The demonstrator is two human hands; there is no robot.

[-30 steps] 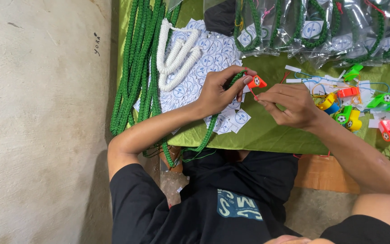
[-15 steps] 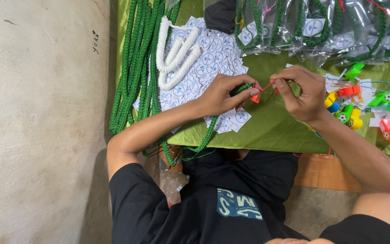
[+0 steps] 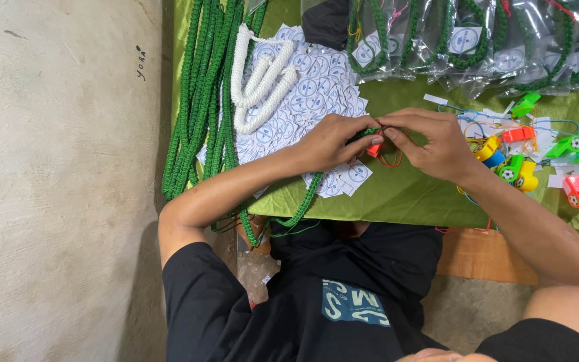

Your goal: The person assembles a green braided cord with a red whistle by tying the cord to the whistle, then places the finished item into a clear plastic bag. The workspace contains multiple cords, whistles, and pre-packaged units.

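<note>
Since the earlier frames my two hands have closed together: the right hand (image 3: 437, 144) has come in from the whistle pile and now meets the left hand (image 3: 333, 141) over the green cloth (image 3: 403, 194).

Nearest me, a green braided cord (image 3: 303, 201) runs from the table edge up into the left hand, its long axis slanting up and to the right. The left fingers are pinched shut on the cord's end. Just right of that pinch sits a small red whistle (image 3: 374, 149) with a thin red loop (image 3: 390, 159) hanging below it. The right fingertips are closed on it from above; the two grips are almost touching, the whistle between them.

Right of the right hand lies a heap of coloured whistles (image 3: 524, 151), with small white paper slips among them. Behind the left hand lie white square labels (image 3: 309, 94) with blue round marks, and white braided cords (image 3: 259, 80) on them. Left of these lies a bundle of green cords (image 3: 199, 100). Farthest back, clear bags (image 3: 477, 47) hold packed green cords and labels.
</note>
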